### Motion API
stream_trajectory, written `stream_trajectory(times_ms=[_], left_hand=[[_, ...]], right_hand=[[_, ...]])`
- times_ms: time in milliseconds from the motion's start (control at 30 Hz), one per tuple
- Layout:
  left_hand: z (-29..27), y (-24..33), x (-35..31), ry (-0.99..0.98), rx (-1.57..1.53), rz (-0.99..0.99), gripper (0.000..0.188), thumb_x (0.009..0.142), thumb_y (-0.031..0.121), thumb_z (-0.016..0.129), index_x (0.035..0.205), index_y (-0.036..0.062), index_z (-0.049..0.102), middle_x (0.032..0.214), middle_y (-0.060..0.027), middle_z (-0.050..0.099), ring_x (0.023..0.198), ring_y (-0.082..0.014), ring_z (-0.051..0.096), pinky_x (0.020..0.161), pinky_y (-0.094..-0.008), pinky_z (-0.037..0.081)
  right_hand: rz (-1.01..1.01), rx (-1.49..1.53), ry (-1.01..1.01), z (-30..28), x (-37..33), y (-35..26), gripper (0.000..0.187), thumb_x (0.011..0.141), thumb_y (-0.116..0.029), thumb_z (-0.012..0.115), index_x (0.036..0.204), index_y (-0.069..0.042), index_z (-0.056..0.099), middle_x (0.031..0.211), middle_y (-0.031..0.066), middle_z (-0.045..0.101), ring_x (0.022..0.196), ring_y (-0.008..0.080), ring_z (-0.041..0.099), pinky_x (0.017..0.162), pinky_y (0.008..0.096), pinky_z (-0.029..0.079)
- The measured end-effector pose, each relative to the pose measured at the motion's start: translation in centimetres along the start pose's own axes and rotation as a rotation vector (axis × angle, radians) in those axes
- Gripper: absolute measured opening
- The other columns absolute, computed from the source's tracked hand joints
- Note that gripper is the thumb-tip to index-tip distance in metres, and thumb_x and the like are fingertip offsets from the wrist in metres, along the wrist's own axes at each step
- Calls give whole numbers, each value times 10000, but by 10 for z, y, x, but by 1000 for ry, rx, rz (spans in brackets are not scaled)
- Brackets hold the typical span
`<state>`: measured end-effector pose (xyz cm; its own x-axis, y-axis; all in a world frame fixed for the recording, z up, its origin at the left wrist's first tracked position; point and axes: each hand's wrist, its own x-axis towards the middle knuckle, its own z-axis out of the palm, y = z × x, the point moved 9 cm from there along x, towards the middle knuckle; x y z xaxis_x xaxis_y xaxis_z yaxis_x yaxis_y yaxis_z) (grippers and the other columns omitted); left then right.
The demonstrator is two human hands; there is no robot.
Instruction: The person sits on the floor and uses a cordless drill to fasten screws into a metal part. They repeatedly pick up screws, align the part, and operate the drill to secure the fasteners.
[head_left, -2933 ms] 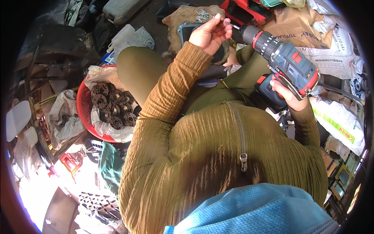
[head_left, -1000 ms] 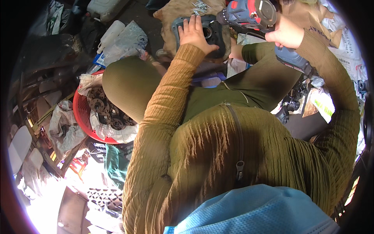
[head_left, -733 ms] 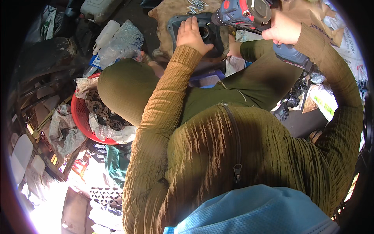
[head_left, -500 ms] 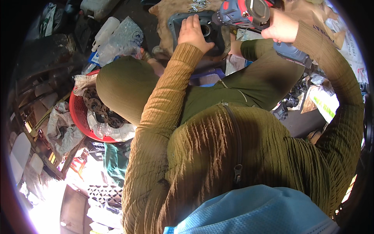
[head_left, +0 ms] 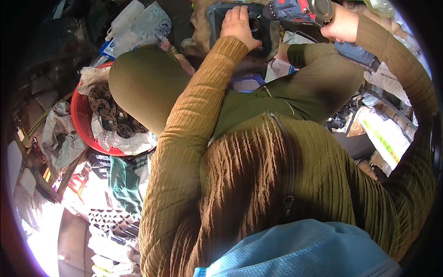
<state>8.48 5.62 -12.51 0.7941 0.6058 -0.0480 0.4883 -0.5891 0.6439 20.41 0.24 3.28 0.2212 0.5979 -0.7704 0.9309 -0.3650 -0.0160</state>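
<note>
My left hand (head_left: 240,30) lies palm down on a dark grey, tray-shaped housing (head_left: 214,23) with a rounded rim. Its fingers are stretched out across the housing, and the thumb points right. A round opening (head_left: 254,24) shows in the housing just right of the fingers. In my right hand (head_left: 342,24) is a cordless drill (head_left: 297,10), blue-grey, red and black, gripped by the handle. The drill lies sideways with its chuck pointing left, over the housing's far right corner. The tip of the bit cannot be made out.
Left of my bent knee stands a red basket (head_left: 82,122) holding dark round metal parts (head_left: 104,107). Beyond it lie a clear plastic bag (head_left: 146,28) and a white bottle (head_left: 125,17). A white and green sack (head_left: 380,136) lies to the right.
The view has shifted, so both hands, drill and housing appear higher and further right. The loose screws beyond the housing have left the picture. Both hands keep their holds.
</note>
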Motion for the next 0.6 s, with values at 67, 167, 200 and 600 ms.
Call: stream_trajectory(times_ms=[67, 167, 200, 600], left_hand=[[2, -1, 1, -2, -2, 0, 1086, 560, 392, 868, 1401, 5, 300, 1412, -161, 356, 1329, -332, 319, 1121, -404, 284], [3, -3, 1, 0, -16, 0, 1083, 568, 397, 865, 1406, 13, 297, 1417, -163, 351, 1332, -334, 315, 1124, -406, 279], [4, -4, 1, -6, -32, 0, 1085, 567, 394, 866, 1408, 15, 295, 1416, -164, 352, 1333, -334, 314, 1123, -405, 281], [0, -6, 1, -18, -97, 35, 1101, 539, 376, 875, 1407, 26, 295, 1397, -169, 367, 1322, -330, 329, 1110, -390, 309]], right_hand=[[-59, -46, 123, 5, -1, -3, 354, 740, -76, 587, 1088, -18, 567, 606, 52, 548, 460, 124, 521, 422, 299, 436], [-55, 180, -47, 18, 15, 17, 368, 740, -60, 574, 1103, -9, 550, 586, 39, 528, 427, 110, 493, 390, 285, 417], [-25, 222, -42, 20, 19, 26, 361, 742, -62, 573, 1099, -11, 553, 587, 38, 529, 429, 110, 494, 393, 285, 418], [-193, 308, -77, -3, 9, -10, 392, 741, -36, 566, 1131, -10, 546, 604, 53, 562, 444, 129, 514, 425, 304, 440]])
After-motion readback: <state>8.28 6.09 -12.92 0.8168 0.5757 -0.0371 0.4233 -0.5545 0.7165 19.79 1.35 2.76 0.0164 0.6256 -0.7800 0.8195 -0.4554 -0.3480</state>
